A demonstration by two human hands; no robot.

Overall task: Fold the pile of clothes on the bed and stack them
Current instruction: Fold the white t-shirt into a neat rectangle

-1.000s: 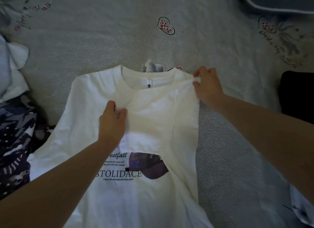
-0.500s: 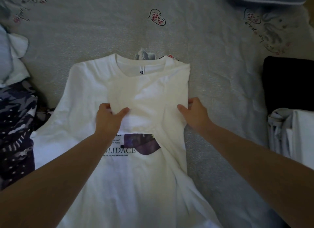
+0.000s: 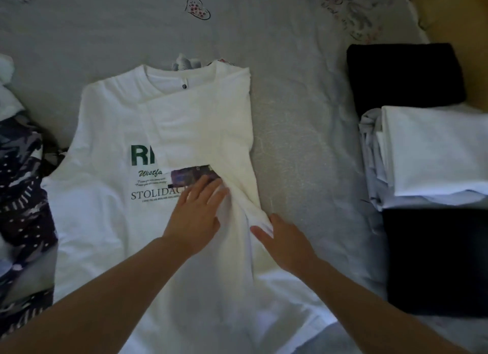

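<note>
Both forearms are extended forward; the left hand (image 3: 196,216) is laid flat with fingers straight, the right hand (image 3: 286,244) likewise spread, palm down.

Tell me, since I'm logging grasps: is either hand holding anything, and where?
Nothing is gripped. The left hand lies flat, fingers straight, on the white T-shirt by its print; the right hand presses its folded right edge.
</note>
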